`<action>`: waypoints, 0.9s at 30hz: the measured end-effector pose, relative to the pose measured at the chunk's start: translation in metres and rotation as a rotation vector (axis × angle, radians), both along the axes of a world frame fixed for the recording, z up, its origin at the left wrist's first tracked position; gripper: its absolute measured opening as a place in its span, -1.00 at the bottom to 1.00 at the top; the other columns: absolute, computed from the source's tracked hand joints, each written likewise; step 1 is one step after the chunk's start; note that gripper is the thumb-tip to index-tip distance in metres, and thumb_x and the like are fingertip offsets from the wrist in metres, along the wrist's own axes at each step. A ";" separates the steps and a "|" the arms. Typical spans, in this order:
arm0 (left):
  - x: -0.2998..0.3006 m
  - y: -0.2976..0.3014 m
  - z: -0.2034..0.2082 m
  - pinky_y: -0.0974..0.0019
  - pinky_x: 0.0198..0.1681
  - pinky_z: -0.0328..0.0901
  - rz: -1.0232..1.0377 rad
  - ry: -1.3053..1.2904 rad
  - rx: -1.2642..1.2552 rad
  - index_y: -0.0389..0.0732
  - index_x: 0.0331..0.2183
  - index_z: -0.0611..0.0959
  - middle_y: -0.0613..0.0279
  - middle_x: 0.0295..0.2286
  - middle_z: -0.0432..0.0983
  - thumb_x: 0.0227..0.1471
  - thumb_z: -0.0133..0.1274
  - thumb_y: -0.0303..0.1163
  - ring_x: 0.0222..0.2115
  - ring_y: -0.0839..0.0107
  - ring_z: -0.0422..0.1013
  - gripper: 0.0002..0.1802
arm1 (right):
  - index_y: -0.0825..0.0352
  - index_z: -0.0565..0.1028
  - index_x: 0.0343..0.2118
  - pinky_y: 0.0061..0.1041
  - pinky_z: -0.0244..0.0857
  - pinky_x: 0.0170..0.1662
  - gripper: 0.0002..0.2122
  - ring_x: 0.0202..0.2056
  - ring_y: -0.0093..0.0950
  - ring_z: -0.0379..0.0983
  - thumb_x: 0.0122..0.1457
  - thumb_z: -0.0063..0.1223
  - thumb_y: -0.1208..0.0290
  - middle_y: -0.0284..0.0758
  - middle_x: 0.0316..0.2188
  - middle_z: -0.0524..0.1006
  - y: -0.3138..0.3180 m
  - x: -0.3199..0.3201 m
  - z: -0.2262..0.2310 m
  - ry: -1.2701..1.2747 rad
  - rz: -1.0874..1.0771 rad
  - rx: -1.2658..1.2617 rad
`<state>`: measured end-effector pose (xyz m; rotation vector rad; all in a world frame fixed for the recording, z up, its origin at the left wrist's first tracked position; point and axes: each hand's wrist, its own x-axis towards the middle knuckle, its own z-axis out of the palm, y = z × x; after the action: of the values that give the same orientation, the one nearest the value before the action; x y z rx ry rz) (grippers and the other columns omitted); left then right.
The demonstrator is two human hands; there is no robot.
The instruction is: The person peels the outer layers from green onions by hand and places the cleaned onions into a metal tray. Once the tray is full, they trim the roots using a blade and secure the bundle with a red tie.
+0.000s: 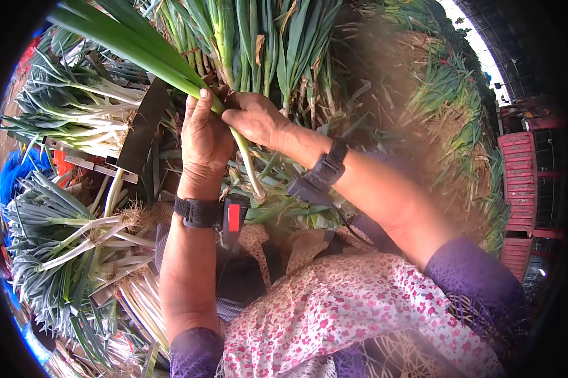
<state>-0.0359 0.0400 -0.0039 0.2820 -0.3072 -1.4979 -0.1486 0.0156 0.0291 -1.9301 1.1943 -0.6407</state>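
A long green onion [243,151] slants between my hands, its broad green leaves toward the upper left and its pale root end hanging toward my lap. My left hand [205,132] is wrapped round its stalk, thumb pointing up along it. From the right, my right hand [254,116] closes on the same stalk just beside the left; its fingertips are partly hidden. Close beyond both hands stands a big bunch of green onions [278,44], leaves upward. Under the held onion lie loose peeled leaves [278,189].
At the left, cleaned green onions [85,120] lie piled by a dark metal frame [142,135], with more onions [51,246] nearer me. Brown soil [391,94] stretches off to the right, bordered by a long heap of onions [451,107]. Red crates [518,183] stand at the far right.
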 end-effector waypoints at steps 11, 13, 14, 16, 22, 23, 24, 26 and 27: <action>0.004 0.000 0.006 0.24 -0.13 0.24 0.055 -0.156 0.039 -0.13 -0.08 0.38 0.26 -0.36 0.39 0.03 0.02 -0.26 -0.27 0.31 0.34 -0.60 | 0.37 0.53 -0.45 -0.51 0.30 -0.35 -0.78 -0.47 -0.45 0.44 -0.06 0.15 0.29 -0.20 -0.56 0.50 0.006 -0.021 -0.020 -0.192 -0.096 -0.062; 0.008 -0.002 0.009 0.24 -0.14 0.25 0.041 -0.156 0.012 -0.14 -0.07 0.37 0.26 -0.37 0.39 0.04 0.01 -0.24 -0.28 0.31 0.35 -0.59 | 0.35 0.53 -0.48 -0.44 0.28 -0.41 -0.78 -0.52 -0.34 0.44 -0.08 0.18 0.27 -0.15 -0.58 0.47 0.007 -0.021 -0.018 -0.135 -0.080 -0.133; 0.010 -0.002 0.011 0.24 -0.15 0.26 0.031 -0.156 -0.015 -0.15 -0.06 0.37 0.27 -0.39 0.38 0.05 -0.01 -0.22 -0.30 0.31 0.36 -0.58 | 0.35 0.53 -0.48 -0.44 0.28 -0.41 -0.78 -0.52 -0.34 0.44 -0.08 0.18 0.27 -0.15 -0.58 0.47 0.006 -0.023 -0.016 -0.136 -0.081 -0.133; 0.015 -0.002 0.015 0.26 -0.20 0.26 0.029 -0.155 -0.013 -0.16 -0.05 0.36 0.29 -0.43 0.37 0.07 -0.06 -0.17 -0.37 0.36 0.33 -0.57 | 0.38 0.52 -0.46 -0.56 0.24 -0.48 -0.84 -0.57 -0.62 0.35 0.04 0.06 0.37 -0.32 -0.65 0.44 0.005 -0.028 -0.012 -0.113 -0.046 -0.032; 0.039 -0.006 0.022 0.46 -0.49 0.17 -0.019 -0.084 -0.043 -0.14 -0.13 0.39 0.32 -0.55 0.35 0.10 -0.18 0.02 -0.62 0.52 0.21 -0.53 | 0.31 0.48 -0.59 -0.32 0.33 -0.42 -0.91 -0.51 -0.27 0.47 -0.05 -0.04 0.46 -0.18 -0.56 0.49 0.038 -0.107 -0.096 0.730 0.170 -0.029; 0.047 -0.006 0.025 0.50 -0.53 0.16 0.030 -0.097 -0.035 -0.13 -0.10 0.38 0.34 -0.55 0.36 0.09 -0.18 0.04 -0.63 0.55 0.20 -0.51 | 0.33 0.48 -0.57 -0.28 0.35 -0.38 -0.93 -0.46 -0.24 0.48 -0.11 -0.05 0.50 -0.18 -0.53 0.50 0.060 -0.139 -0.116 0.891 0.269 -0.089; 0.057 -0.008 0.026 0.50 -0.54 0.16 0.048 -0.089 -0.065 -0.14 -0.10 0.37 0.33 -0.54 0.36 0.08 -0.15 0.03 -0.63 0.57 0.20 -0.50 | 0.31 0.51 -0.54 -0.27 0.36 -0.38 -0.90 -0.42 -0.25 0.49 -0.14 -0.04 0.51 -0.19 -0.50 0.52 0.083 -0.185 -0.144 1.056 0.377 -0.183; 0.093 -0.007 0.018 0.51 -0.54 0.16 0.005 0.054 -0.223 -0.16 -0.11 0.36 0.32 -0.54 0.36 0.06 -0.13 0.01 -0.63 0.58 0.20 -0.51 | 0.28 0.56 -0.44 -0.29 0.36 -0.33 -0.84 -0.32 -0.27 0.50 -0.12 -0.03 0.49 -0.19 -0.40 0.54 0.114 -0.229 -0.152 1.371 0.463 0.234; 0.113 -0.008 0.014 0.51 -0.55 0.15 0.040 0.107 -0.205 -0.17 -0.13 0.37 0.31 -0.54 0.35 0.06 -0.12 0.00 -0.63 0.57 0.19 -0.52 | 0.29 0.56 -0.44 -0.30 0.36 -0.32 -0.84 -0.32 -0.25 0.49 -0.11 -0.03 0.50 -0.18 -0.40 0.54 0.123 -0.264 -0.149 1.425 0.434 0.322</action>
<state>0.0771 0.0319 0.0101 0.0442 -0.3646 -1.4237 -0.4126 0.1389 -0.1201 -2.1624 1.3711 1.3049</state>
